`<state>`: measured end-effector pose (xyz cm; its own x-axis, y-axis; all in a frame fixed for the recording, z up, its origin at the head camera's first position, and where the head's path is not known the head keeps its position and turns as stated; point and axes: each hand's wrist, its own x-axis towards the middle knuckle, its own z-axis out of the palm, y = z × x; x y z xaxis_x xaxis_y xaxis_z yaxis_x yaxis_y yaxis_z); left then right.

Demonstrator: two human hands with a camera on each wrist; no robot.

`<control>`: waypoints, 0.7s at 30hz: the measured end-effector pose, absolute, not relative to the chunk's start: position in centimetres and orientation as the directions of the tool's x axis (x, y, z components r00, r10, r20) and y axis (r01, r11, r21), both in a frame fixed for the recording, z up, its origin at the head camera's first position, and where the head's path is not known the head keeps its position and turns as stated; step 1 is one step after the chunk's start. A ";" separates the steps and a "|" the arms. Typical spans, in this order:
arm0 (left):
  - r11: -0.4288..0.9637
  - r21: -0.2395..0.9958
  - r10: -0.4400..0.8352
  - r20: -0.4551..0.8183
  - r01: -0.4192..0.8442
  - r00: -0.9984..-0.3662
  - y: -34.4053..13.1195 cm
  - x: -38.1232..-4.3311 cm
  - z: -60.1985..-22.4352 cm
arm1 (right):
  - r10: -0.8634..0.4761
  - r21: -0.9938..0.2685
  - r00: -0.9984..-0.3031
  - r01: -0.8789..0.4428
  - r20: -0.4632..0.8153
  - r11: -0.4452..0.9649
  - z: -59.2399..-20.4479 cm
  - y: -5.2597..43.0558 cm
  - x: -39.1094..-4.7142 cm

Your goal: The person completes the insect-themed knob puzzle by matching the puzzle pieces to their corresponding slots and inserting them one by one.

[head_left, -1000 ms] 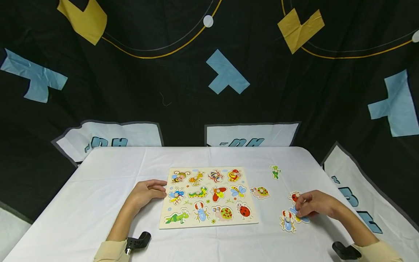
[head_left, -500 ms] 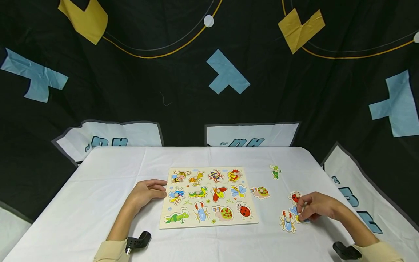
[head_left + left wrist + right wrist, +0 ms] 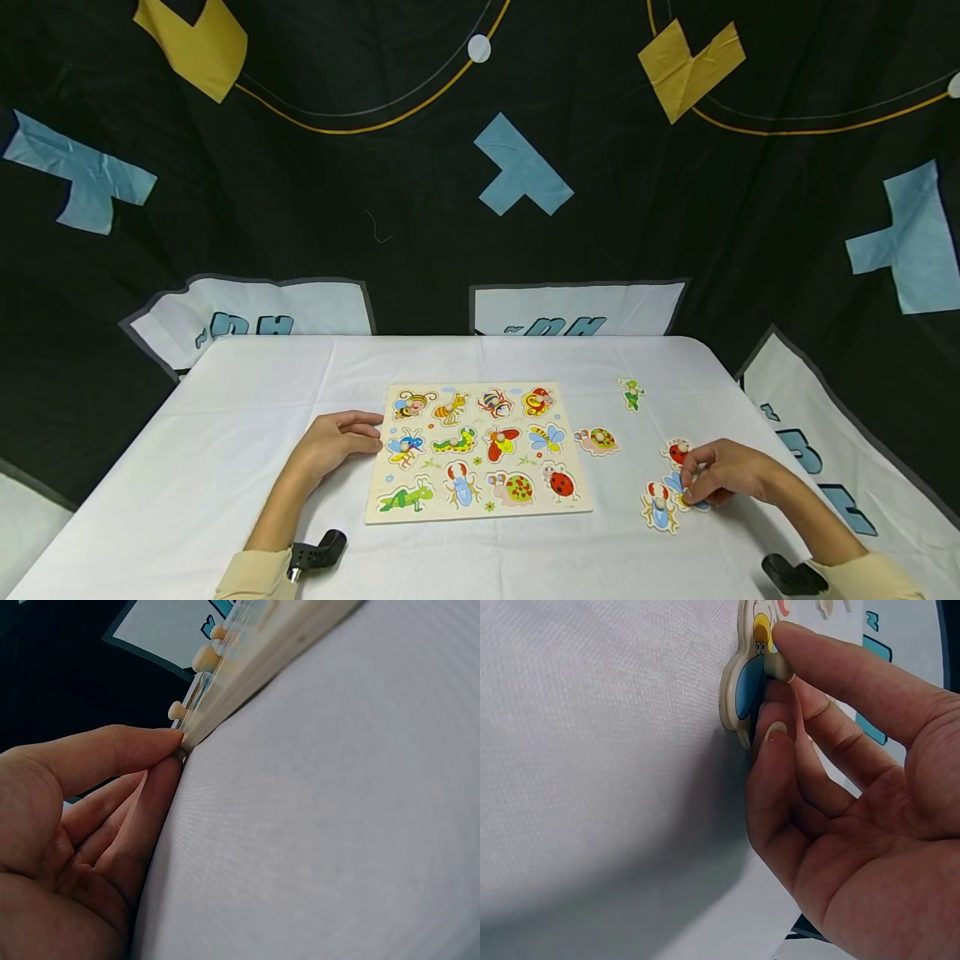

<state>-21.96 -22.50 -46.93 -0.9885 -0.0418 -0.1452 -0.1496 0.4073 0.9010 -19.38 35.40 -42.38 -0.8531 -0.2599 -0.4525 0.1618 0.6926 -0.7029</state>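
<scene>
A wooden puzzle board point(image 3: 478, 454) with insect pictures lies flat on the white table. My left hand point(image 3: 337, 446) touches its left edge, the fingers extended; in the left wrist view the tips of the left hand point(image 3: 97, 817) meet the board's edge point(image 3: 240, 682). At the right, my right hand point(image 3: 731, 471) pinches the knob point(image 3: 778, 666) of a blue-winged insect puzzle piece point(image 3: 675, 482), partly hidden by the fingers. Close around it lie a beetle puzzle piece point(image 3: 659, 507) and a ladybug puzzle piece point(image 3: 677, 451). The blue-winged piece point(image 3: 747, 686) appears tilted on edge only because of the camera's angle.
A snail puzzle piece point(image 3: 597, 441) lies just right of the board. Farther back is a green grasshopper puzzle piece point(image 3: 631, 393). Behind the white table point(image 3: 225, 433) hangs a dark curtain point(image 3: 420, 242).
My right hand has shifted slightly and its fingers have settled at the knob of the blue-winged piece. The left hand and the board keep their places.
</scene>
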 end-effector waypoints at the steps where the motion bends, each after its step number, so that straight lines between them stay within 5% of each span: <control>1: 0.409 0.899 -0.050 -0.148 -0.155 -0.988 -22.5 -22.0 -46.9 | -0.262 -0.702 -0.853 0.159 -0.452 0.694 -42.3 35.4 -19.4; 21: 0.457 0.880 -0.047 -0.119 -0.127 -0.992 -22.6 -21.9 -47.0 | -0.299 -0.709 -0.855 0.109 -0.425 0.696 -41.0 34.6 -20.1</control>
